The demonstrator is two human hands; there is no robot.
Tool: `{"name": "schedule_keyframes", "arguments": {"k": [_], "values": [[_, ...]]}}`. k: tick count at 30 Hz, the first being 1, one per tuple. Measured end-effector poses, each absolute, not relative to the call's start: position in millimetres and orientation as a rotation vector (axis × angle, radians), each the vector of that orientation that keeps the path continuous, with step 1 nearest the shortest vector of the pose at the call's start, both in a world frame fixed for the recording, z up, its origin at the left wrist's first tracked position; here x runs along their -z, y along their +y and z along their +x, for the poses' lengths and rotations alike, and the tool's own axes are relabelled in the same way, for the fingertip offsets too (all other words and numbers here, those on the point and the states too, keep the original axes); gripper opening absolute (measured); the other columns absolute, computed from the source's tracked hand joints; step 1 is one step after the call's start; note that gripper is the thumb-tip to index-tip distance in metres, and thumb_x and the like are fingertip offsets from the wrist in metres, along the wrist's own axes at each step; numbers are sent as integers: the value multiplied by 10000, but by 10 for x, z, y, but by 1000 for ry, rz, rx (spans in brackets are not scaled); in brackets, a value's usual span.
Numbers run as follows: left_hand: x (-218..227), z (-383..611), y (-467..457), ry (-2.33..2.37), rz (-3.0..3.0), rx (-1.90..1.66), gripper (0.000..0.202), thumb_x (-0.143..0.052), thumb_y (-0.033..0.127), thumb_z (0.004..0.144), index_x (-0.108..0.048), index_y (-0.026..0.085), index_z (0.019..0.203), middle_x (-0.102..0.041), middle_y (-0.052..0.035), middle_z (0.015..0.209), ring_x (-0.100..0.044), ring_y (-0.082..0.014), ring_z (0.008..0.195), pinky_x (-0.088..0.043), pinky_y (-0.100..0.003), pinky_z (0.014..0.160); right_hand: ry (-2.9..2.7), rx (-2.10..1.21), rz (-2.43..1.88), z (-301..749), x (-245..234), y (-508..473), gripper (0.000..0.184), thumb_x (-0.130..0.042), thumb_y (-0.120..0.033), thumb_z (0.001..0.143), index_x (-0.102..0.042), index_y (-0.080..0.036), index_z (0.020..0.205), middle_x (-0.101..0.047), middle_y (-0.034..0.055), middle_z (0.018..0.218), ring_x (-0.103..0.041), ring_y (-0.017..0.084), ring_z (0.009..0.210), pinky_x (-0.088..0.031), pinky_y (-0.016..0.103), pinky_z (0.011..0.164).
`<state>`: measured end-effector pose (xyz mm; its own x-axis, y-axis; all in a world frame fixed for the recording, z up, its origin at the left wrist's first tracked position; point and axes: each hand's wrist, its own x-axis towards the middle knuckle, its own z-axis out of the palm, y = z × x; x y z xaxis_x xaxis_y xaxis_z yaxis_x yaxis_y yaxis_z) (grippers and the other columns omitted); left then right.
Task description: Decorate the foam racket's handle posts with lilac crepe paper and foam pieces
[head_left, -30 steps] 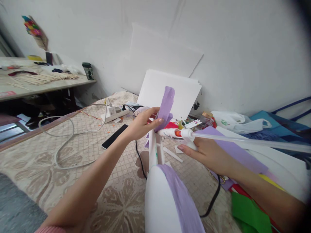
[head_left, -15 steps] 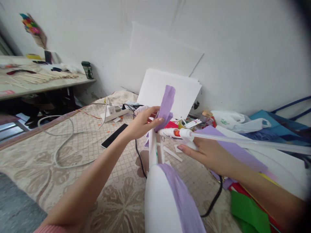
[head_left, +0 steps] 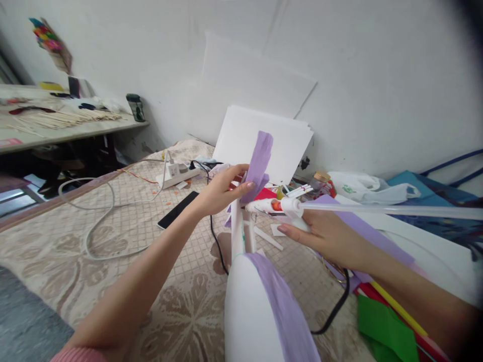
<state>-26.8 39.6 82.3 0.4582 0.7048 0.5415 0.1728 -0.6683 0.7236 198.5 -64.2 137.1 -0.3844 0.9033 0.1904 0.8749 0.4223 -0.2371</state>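
Observation:
My left hand [head_left: 221, 192] pinches a strip of purple crepe paper [head_left: 258, 162] against the top of a white upright post [head_left: 237, 232] that rises from a white rounded form [head_left: 247, 311]. More purple paper [head_left: 285, 311] runs down that form. My right hand [head_left: 325, 236] grips a white hot glue gun [head_left: 278, 206], its nozzle pointing left at the post just under the purple strip. A long clear glue stick [head_left: 388, 209] juts from the gun's back toward the right.
A black phone [head_left: 177, 210], a white power strip [head_left: 177, 173] and looping white cable [head_left: 96, 221] lie on the patterned cloth. White boards [head_left: 271, 136] lean on the wall. Coloured paper sheets [head_left: 388, 332] and plastic bags [head_left: 362, 188] pile at right. A bench with sticks [head_left: 64, 120] stands far left.
The glue gun and my right hand have risen slightly, and the glue stick now lies more level. My left hand keeps its pinch on the purple strip.

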Motion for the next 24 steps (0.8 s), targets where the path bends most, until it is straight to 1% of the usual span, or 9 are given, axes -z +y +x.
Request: {"name": "schedule_keyframes", "arguments": {"k": [6,14,16,21,24], "values": [[-811,-268,404,739,2122,-1176,285,-530,420,927,-604,196,1088,-671,-82,1117,-657,-196,937,-538,-307,764,-2398,-191,-1567,1993,-1373,-649,529,-452,-624,893,-375,-246,533,-513,-6,483,-457,149,442,-276,281,433],[-803,-268,406,729,2124,-1168,313,-528,422,934,-598,195,1137,-673,-87,1133,-659,-196,941,-536,-305,767,-2399,-159,-1583,2027,-1368,-684,567,-418,-661,897,-329,-247,520,-430,-21,454,-363,123,402,-221,284,407],[-801,-269,409,720,2117,-1167,324,-525,424,936,-592,196,1156,-671,-88,1150,-659,-195,949,-536,-302,773,-2404,-149,-1609,2030,-1375,-701,572,-411,-664,900,-324,-243,522,-423,-26,456,-358,117,405,-218,280,410],[-802,-267,407,735,2117,-1160,312,-530,417,936,-593,187,1137,-672,-87,1147,-657,-187,956,-534,-282,774,-2428,-163,-1704,2031,-1396,-745,582,-386,-683,898,-306,-239,529,-399,-33,464,-347,111,415,-211,273,417],[-806,-265,403,729,2112,-1159,319,-533,402,936,-586,191,1169,-673,-87,1147,-656,-186,958,-535,-283,779,-2427,-173,-1725,2025,-1395,-740,587,-375,-695,893,-302,-240,530,-393,-32,465,-347,113,416,-209,273,420]]}}
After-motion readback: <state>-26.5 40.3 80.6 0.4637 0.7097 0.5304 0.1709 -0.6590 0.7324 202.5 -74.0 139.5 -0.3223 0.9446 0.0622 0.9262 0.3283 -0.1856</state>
